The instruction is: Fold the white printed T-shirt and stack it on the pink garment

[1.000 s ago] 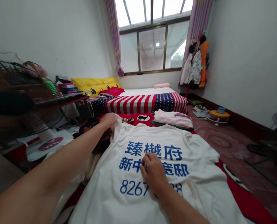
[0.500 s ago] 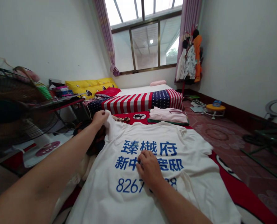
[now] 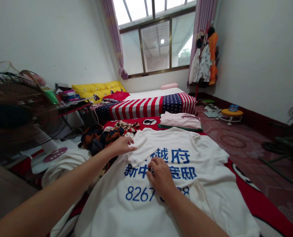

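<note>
A white T-shirt (image 3: 205, 171) with blue printed characters and digits lies spread on a red bed cover (image 3: 264, 210). My left hand (image 3: 121, 145) holds its left sleeve (image 3: 142, 151), which is folded inward over the print. My right hand (image 3: 161, 176) presses flat on the middle of the shirt, fingers spread, just below the folded sleeve.
A pile of patterned dark clothes (image 3: 99, 136) lies left of the shirt. Folded pink clothing (image 3: 181, 120) sits beyond it. A fan (image 3: 15, 115) stands at the left. Further back are a flag-patterned bed (image 3: 146, 107), a clothes rack (image 3: 205, 62) and a small yellow stool (image 3: 231, 113) on the floor.
My left hand pulled the far left sleeve toward me and folded it over the print, uncovering the patterned clothes. My right hand stayed pressed on the shirt.
</note>
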The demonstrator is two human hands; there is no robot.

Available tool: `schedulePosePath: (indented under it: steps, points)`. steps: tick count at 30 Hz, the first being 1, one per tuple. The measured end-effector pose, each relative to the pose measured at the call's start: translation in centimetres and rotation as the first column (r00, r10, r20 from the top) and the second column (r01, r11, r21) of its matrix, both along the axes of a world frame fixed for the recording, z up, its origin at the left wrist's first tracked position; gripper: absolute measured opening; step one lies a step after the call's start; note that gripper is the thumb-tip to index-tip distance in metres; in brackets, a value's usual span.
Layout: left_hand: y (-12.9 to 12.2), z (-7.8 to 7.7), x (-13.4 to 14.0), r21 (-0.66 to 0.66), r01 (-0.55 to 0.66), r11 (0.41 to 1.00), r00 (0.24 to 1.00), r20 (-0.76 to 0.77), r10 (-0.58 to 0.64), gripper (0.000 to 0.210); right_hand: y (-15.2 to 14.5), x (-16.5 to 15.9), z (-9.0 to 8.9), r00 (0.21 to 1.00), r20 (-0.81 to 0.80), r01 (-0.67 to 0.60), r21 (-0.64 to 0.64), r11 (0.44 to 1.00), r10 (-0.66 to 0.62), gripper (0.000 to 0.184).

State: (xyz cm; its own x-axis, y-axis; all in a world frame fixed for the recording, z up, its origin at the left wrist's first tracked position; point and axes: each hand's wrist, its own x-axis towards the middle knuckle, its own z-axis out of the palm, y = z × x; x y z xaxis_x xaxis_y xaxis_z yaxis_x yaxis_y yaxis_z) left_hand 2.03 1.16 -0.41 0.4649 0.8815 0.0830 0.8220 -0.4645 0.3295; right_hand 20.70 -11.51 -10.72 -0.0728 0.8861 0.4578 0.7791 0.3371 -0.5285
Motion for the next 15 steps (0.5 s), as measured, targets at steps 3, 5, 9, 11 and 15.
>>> schedulePosePath:
  steps: [3, 5, 9, 11, 15]
  points:
    - [-3.8, -1.1, -1.7, 0.09, -0.027, 0.996, 0.981, -0.187, 0.043, 0.042, 0.0, 0.0, 0.0, 1.0, -0.009, 0.001, -0.003, 1.0, -0.001, 0.006]
    - [-6.8, -1.6, -2.9, 0.136, -0.069, 0.988, 0.959, -0.264, 0.103, 0.045, 0.0, 0.0, 0.0, 1.0, -0.015, 0.001, -0.006, 1.0, -0.001, 0.007]
    - [-11.9, -2.0, -5.9, 0.074, -0.206, 0.976, 0.929, -0.298, 0.218, 0.046, 0.0, 0.0, -0.1, 1.0, -0.016, 0.005, -0.01, 1.0, -0.005, 0.014]
    - [-13.6, -2.1, -7.5, -0.017, -0.268, 0.963, 0.929, -0.269, 0.253, 0.043, 0.0, 0.0, -0.1, 1.0, -0.012, 0.009, -0.016, 1.0, -0.009, 0.016]
    - [-15.8, -2.2, -9.9, -0.098, -0.349, 0.932, 0.915, -0.25, 0.316, 0.033, 0.4, 0.0, 0.7, 0.995, 0.102, 0.02, -0.073, 0.997, -0.013, 0.022]
